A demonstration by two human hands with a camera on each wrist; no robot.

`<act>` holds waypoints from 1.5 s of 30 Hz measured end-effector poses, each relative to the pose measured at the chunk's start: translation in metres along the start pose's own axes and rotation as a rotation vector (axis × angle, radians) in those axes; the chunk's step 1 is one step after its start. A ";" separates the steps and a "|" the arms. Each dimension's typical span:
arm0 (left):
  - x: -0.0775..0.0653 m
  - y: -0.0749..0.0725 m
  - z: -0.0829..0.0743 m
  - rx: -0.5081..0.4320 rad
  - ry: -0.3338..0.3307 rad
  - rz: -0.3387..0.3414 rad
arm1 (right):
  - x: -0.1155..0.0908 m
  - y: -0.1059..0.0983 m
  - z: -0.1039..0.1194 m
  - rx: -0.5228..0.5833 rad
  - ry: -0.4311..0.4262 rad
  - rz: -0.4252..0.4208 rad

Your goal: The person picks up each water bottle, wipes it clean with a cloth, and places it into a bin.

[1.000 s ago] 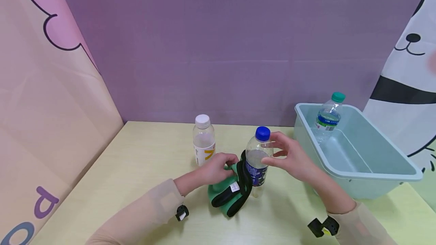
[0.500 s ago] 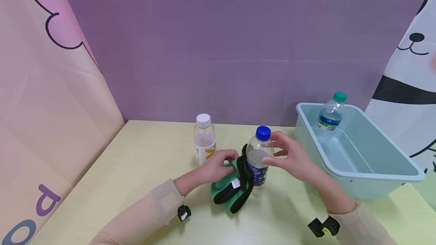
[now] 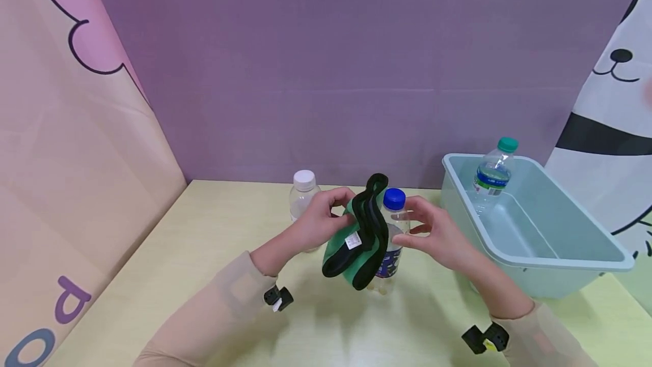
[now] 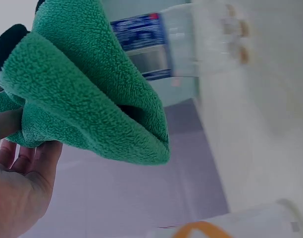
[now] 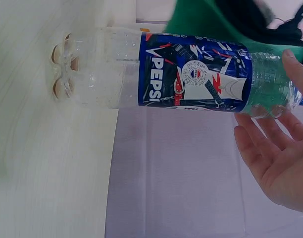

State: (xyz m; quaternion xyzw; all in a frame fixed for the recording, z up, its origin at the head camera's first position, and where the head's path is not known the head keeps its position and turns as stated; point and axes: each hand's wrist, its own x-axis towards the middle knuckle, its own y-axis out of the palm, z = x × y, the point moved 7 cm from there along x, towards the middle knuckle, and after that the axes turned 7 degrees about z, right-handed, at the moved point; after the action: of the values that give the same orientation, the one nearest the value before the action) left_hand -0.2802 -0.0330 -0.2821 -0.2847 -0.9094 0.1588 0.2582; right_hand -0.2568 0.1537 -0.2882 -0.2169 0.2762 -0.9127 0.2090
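My left hand (image 3: 322, 218) pinches a folded green terry cloth (image 4: 87, 94) with black edging and a small white tag. It is lifted off the table, between me and part of a clear Pepsi bottle (image 5: 191, 72) with a blue cap. Thumb and fingers of my right hand (image 3: 440, 234) grip that bottle around its upper part; it stands upright on the table. Behind the left hand is a clear bottle with a white cap (image 3: 304, 181), its lower part mostly hidden by the hand in the head view.
On the right of the table stands a pale blue plastic basin (image 3: 565, 265). A bottle with a green cap (image 3: 493, 173) leans inside its far left corner. A purple cloth backdrop (image 3: 316, 72) rises behind the table, with printed side curtains.
My left hand has raised the green cloth from low beside the Pepsi bottle to near cap height, covering more of the bottle. My right hand and the bottle stay almost still.
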 end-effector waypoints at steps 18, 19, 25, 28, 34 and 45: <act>0.002 0.002 0.004 0.006 -0.034 0.007 | -0.001 -0.001 0.001 0.011 -0.008 0.006; 0.000 0.004 0.007 0.006 -0.039 0.014 | -0.001 -0.001 0.002 0.012 -0.007 0.006; -0.008 0.018 0.028 0.105 -0.028 0.085 | -0.001 -0.001 0.000 0.004 0.014 0.005; -0.013 0.028 0.043 0.180 -0.058 0.143 | 0.000 0.001 -0.001 0.000 0.027 0.006; -0.021 0.044 0.068 0.292 -0.157 0.280 | 0.000 0.001 0.000 -0.024 0.025 -0.001; -0.026 0.042 0.071 0.275 -0.123 0.269 | 0.000 0.002 -0.003 -0.048 0.034 -0.001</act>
State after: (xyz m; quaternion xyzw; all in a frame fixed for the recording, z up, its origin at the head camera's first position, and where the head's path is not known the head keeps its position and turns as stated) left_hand -0.2830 -0.0251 -0.3679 -0.3555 -0.8471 0.3315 0.2149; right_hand -0.2584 0.1537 -0.2914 -0.2063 0.3016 -0.9094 0.1986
